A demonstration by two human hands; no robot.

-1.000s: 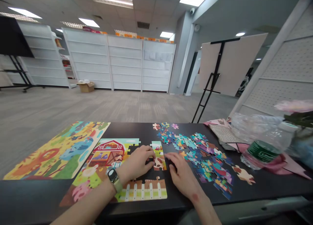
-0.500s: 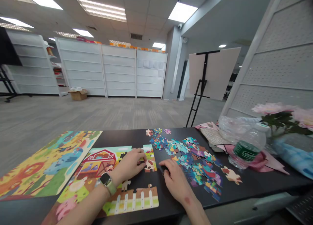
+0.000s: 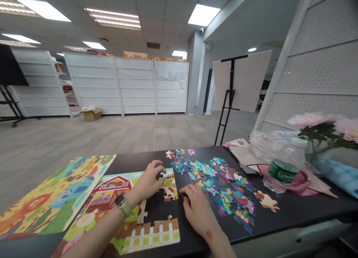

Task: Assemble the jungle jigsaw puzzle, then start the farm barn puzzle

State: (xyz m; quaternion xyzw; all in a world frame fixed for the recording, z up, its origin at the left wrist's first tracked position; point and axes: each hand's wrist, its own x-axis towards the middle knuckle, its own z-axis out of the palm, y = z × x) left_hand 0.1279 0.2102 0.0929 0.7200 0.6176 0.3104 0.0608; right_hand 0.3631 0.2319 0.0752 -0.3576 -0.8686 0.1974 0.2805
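A farm jigsaw puzzle [image 3: 156, 235] with a red barn and a white fence lies partly assembled on the black table, a dark gap in its middle. My left hand [image 3: 149, 179], with a watch [image 3: 122, 203] on its wrist, is over the upper part, fingers curved and apart. Its fingertips are beside the joined right-edge pieces [image 3: 169, 192] showing a cow pattern; nothing shows in its grasp. To the right of the puzzle, my right hand [image 3: 197, 204] rests on the tabletop with fingers extended and loosely bent, holding nothing. Loose blue and purple puzzle pieces [image 3: 212, 185] are heaped beyond it.
A finished animal puzzle [image 3: 58, 194] lies at the left. One brown-and-white piece [image 3: 267, 201] sits apart on the right, near a water bottle [image 3: 283, 168], a pink cloth [image 3: 304, 185] and flowers [image 3: 316, 125]. An easel [image 3: 231, 97] stands behind the table.
My left hand has drawn slightly back from the right-edge pieces, and its fingers have spread apart. My right hand stays in about the same place. The camera view has tilted slightly.
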